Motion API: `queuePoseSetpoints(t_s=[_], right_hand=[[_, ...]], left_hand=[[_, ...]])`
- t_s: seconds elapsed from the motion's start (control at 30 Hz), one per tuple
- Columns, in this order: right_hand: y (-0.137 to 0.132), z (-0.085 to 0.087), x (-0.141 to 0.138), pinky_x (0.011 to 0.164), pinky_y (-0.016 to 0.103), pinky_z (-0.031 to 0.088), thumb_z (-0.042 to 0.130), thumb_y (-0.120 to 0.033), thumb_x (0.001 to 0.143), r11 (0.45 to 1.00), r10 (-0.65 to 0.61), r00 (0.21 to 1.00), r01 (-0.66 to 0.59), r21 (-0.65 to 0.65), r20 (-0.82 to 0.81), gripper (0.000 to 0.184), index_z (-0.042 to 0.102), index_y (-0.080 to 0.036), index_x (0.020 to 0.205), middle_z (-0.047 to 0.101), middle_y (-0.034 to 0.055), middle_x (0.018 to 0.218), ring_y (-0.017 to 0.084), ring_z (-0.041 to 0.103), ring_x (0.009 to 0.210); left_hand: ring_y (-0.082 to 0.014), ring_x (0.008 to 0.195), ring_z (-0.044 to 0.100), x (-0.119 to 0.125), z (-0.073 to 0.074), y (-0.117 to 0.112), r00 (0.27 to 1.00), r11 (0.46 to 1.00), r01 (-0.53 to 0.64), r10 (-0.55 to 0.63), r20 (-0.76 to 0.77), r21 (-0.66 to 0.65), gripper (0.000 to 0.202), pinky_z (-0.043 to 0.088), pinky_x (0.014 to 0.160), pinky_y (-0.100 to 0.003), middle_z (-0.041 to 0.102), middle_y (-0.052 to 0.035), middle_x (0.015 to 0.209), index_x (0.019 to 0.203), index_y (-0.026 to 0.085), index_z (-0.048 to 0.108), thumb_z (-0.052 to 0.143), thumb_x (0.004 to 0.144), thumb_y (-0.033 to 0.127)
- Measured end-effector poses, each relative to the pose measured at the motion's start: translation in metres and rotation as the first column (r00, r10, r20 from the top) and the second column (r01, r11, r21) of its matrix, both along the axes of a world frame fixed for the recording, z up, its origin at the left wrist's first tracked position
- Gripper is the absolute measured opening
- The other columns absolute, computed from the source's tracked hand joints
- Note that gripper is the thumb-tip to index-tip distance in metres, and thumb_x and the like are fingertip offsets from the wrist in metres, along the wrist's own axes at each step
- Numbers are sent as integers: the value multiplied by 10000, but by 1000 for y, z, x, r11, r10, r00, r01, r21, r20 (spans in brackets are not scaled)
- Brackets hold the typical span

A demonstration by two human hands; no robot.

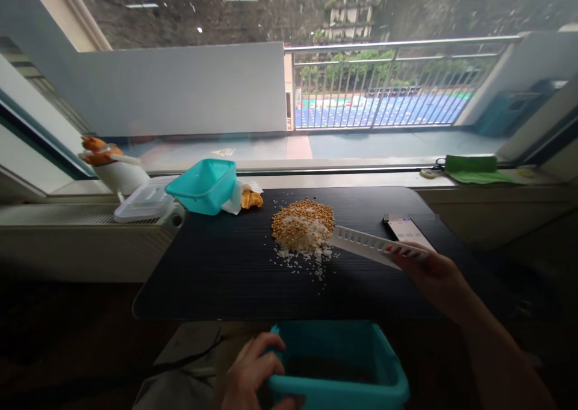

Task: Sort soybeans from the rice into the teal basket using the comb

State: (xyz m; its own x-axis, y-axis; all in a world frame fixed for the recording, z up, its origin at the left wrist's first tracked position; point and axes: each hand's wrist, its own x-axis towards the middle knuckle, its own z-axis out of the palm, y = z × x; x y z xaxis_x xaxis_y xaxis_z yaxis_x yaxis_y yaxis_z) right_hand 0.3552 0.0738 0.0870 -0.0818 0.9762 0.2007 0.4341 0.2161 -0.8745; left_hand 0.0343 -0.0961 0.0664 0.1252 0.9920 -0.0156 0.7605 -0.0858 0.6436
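Observation:
A pile of yellow beans mixed with white rice (303, 226) lies in the middle of a black table (217, 265), with loose grains scattered in front of it. My right hand (431, 271) is closed on a white slotted plastic scraper (372, 246), whose far end touches the right side of the pile. My left hand (250, 374) grips the left rim of a teal plastic bin (343, 362) held below the table's near edge.
A second teal bin (203, 184) is tilted at the table's back left, next to a clear lidded box (144, 202), a white jug (120, 172) and an orange packet (251, 198). A phone (409, 229) lies at the right. Green cloth (474, 169) rests on the sill.

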Motion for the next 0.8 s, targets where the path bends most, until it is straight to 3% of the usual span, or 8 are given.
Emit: queuePoseSetpoints(t_s=[0.13, 0.27, 0.43, 0.57, 0.8], right_hand=[[10, 1, 4, 695, 329, 541, 677, -537, 776, 1000, 1, 999, -1, 6, 33, 344, 740, -222, 899, 744, 47, 801, 247, 680, 759], [15, 1, -1, 684, 342, 542, 673, -548, 774, 998, 62, 998, -62, 18, 16, 381, 737, -191, 888, 744, 60, 796, 245, 674, 752], [20, 0, -8, 679, 340, 539, 632, -497, 828, 993, 115, 991, -117, 34, 70, 353, 746, -178, 925, 752, 62, 819, 234, 681, 749], [17, 7, -4, 699, 357, 549, 660, -538, 788, 989, 150, 989, -149, -20, 20, 396, 740, -170, 912, 755, 80, 838, 252, 685, 761], [3, 13, 7, 779, 386, 541, 707, -552, 741, 987, 107, 994, -109, -119, -24, 378, 751, -214, 906, 769, 73, 889, 293, 697, 846]], left_hand=[[-251, 962, 702, 14, 0, 5, 995, 1000, 9, -9, -101, -3, 129, 479, 1007, -490, 711, -41, 1036, 644, 222, 638, 765, 665, 228], [-286, 984, 696, 17, -1, 6, 991, 999, 13, -18, -131, -38, 126, 348, 1041, -664, 710, -54, 1036, 665, 222, 636, 744, 693, 282], [-295, 1010, 688, 12, -4, 3, 991, 999, 16, -20, -135, -32, 124, 313, 1049, -684, 708, -59, 1050, 679, 224, 638, 736, 702, 297], [-284, 1002, 693, 8, -6, 2, 991, 999, 29, -31, -129, -19, 123, 330, 1050, -660, 710, -66, 1043, 680, 223, 645, 740, 698, 299], [-290, 999, 695, 12, -1, 6, 990, 1000, 29, -31, -136, -10, 93, 356, 1027, -676, 711, -62, 1039, 676, 216, 636, 723, 688, 249]])
